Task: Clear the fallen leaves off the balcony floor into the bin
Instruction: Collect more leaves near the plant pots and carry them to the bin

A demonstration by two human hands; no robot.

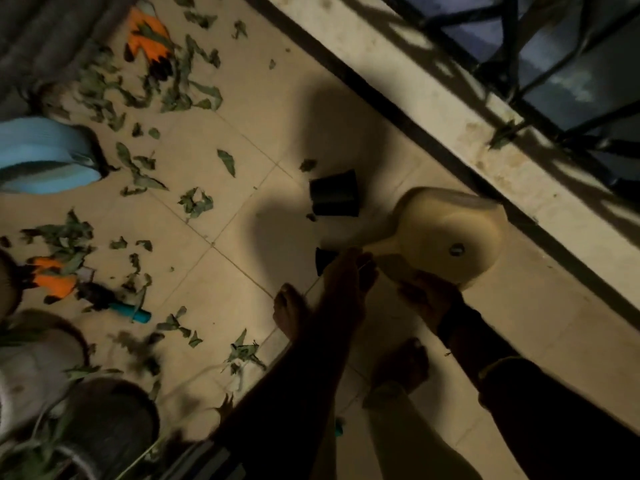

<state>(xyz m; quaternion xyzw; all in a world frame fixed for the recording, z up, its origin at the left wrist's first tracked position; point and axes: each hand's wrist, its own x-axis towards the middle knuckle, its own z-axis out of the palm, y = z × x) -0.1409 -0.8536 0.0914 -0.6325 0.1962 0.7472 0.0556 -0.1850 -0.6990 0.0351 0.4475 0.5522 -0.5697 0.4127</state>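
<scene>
While green fallen leaves [138,98] litter the upper left, both my hands' fingers hold a cream plastic bin [446,233]: left hand [343,285], right hand [429,299].

Home balcony, probably: tiled floor [242,140], metal railing [540,74] over ledge [433,109], plant pots [334,197], scattered leaves [138,168].

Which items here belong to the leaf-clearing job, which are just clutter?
Job:
- fallen leaves scattered over the tiled floor
- cream bin, on its side by the ledge
- left hand and right hand, both reaching at the bin; grip unclear in the dim light

Lying about:
- black pot, tipped over
- orange gloves
- teal-handled tool
- blue planter
</scene>
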